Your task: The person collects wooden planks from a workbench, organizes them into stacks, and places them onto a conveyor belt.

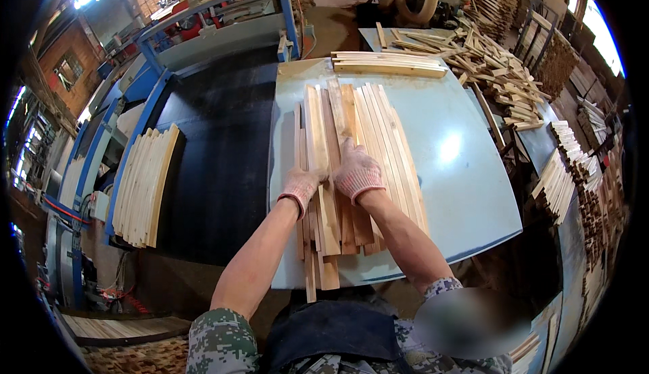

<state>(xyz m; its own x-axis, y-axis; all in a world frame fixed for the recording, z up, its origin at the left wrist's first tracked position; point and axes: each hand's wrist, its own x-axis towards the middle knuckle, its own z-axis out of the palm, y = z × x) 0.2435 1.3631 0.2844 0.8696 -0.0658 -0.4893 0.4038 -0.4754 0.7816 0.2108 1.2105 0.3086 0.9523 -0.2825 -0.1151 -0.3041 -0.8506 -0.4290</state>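
Note:
A bundle of long wooden strips [394, 151] lies lengthwise before me on a pale blue-grey tabletop [466, 191]. The near ends are uneven, and a few stick out past the front edge. My left hand [302, 189], in a pinkish-white knit glove, is closed around a light strip [316, 120] on the bundle's left side, thumb on top. Gloved the same way, my right hand [358, 172] grips a strip [337, 107] near the middle, its fingers pointing away from me. Both hands are close together, and the undersides of their grips are hidden.
Left of the tabletop runs a black conveyor belt [216, 157] with a row of strips [145, 184] on it, framed by a blue machine [291, 19]. Stacked strips [389, 65] rest at the table's far edge. A loose heap of wood pieces [493, 69] lies back right.

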